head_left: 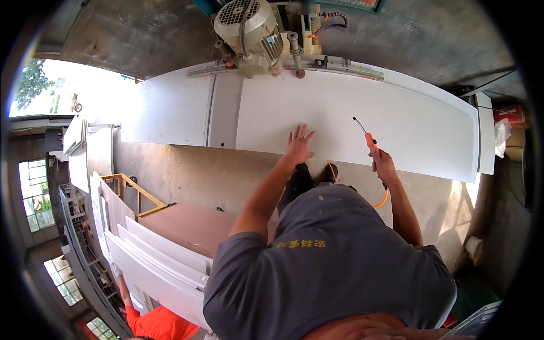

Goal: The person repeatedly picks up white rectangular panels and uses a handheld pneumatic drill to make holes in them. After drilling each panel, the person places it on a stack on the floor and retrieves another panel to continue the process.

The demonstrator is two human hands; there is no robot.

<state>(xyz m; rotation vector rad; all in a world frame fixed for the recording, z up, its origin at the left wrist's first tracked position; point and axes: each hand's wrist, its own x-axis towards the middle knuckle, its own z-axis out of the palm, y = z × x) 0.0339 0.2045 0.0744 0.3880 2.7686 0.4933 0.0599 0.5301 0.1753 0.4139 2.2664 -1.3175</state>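
Observation:
My left hand point(298, 146) rests on the long white panel point(419, 127) near its front edge, fingers spread and nothing in them. An orange air blow gun point(370, 141) is gripped in my right hand point(385, 166), raised over the panel's front edge to the right. The gun's thin metal nozzle points up and left above the white surface. From the handle's lower end an orange hose point(383, 199) curves back beside my body, where part of it is hidden.
Beyond the panel stands a machine with a grey motor point(246, 34) and a metal rail. Stacked white boards point(158, 255) and a brown board point(190, 224) lie behind me on the left. Further back is another person in an orange shirt point(161, 324), one hand touching the boards.

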